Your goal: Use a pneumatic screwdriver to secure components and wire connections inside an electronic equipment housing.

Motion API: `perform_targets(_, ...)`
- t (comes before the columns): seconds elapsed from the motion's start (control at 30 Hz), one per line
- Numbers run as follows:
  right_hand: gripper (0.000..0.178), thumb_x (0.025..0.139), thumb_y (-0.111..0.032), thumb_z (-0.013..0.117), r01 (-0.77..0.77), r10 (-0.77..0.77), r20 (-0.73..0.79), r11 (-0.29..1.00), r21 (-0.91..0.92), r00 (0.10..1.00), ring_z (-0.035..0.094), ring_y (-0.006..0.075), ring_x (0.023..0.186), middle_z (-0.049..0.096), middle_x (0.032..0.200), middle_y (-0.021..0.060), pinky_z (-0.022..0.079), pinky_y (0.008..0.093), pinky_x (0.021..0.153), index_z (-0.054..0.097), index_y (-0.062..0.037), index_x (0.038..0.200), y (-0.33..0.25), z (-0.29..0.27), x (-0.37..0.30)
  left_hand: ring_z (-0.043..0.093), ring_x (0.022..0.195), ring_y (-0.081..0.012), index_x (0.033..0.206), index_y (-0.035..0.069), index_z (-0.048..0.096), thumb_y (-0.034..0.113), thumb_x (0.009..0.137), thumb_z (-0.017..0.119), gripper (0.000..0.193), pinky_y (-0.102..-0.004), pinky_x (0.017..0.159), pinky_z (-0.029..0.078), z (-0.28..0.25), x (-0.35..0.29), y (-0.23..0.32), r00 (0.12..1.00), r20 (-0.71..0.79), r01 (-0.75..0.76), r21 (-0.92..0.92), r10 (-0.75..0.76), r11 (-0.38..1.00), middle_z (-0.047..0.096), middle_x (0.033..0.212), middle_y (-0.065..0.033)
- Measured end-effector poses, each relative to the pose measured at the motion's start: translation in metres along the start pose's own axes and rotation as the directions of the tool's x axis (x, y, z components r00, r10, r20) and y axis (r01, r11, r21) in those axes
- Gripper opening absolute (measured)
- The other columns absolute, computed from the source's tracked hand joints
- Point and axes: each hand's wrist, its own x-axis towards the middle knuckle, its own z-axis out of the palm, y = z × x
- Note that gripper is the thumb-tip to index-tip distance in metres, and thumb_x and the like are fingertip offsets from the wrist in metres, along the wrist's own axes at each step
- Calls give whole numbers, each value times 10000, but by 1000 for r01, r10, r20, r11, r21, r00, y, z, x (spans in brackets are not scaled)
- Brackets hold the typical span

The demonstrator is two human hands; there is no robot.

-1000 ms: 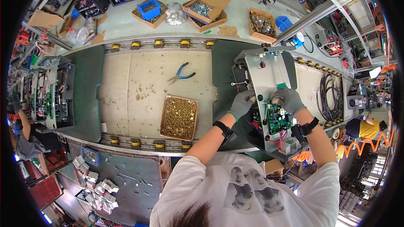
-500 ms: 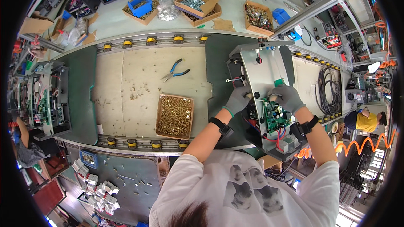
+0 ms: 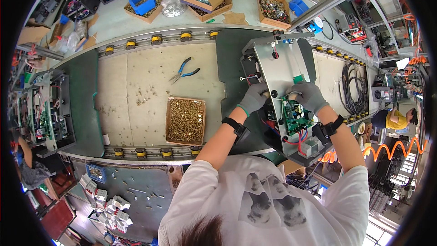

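An open electronics unit with an upright silver metal plate (image 3: 284, 61) stands in front of me on a dark green board (image 3: 232, 70). A green circuit board (image 3: 293, 116) is on the plate's right face, with red and blue wires below it. My left hand (image 3: 254, 99), in a grey glove, is closed at the plate's left edge, beside a cable with a ring terminal (image 3: 249, 78). What its fingertips grip is hidden. Also gloved, my right hand (image 3: 310, 97) has its fingers curled in at the circuit board's upper end. Whatever is between them is too small to make out.
Blue-handled pliers (image 3: 184, 71) and a carton of brass-coloured screws (image 3: 185, 120) lie left of the unit, with loose screws scattered beyond. Coiled black cable (image 3: 354, 89) lies at right. More cartons of hardware (image 3: 274, 9) stand along the far bench. Another unit (image 3: 48, 107) sits far left.
The whole view has shifted slightly, so the bench and unit appear a little higher and further left. Both hands keep nearly the same places on the unit.
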Motion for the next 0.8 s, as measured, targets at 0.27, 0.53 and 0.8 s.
perform_targets(0.27,222,752,-128,605,11,-10,-47,1000,27,999,593,288,942,643,953,68,477,392,830,673,-205,949,8,10,-1,599,682,-115,906,0,677,55,775,657,144,-264,654,487,-8,-7,5,993,7,121,-24,-121,992,673,781,-90)
perform_targets(0.53,224,745,-135,619,4,-4,-28,1000,13,1000,597,293,903,639,947,66,483,389,804,667,-204,952,10,9,1,519,630,-73,820,-8,645,14,773,640,52,-248,574,439,1,-7,-9,989,-3,147,-98,-148,984,609,694,-43)
perform_targets(0.8,210,747,-151,629,8,-8,-44,1000,2,999,598,285,906,640,955,57,481,378,803,670,-202,946,5,6,-1,478,629,-58,836,3,635,-2,792,622,46,-235,574,419,2,-8,-3,995,-104,-1,-58,-5,998,555,674,-10)
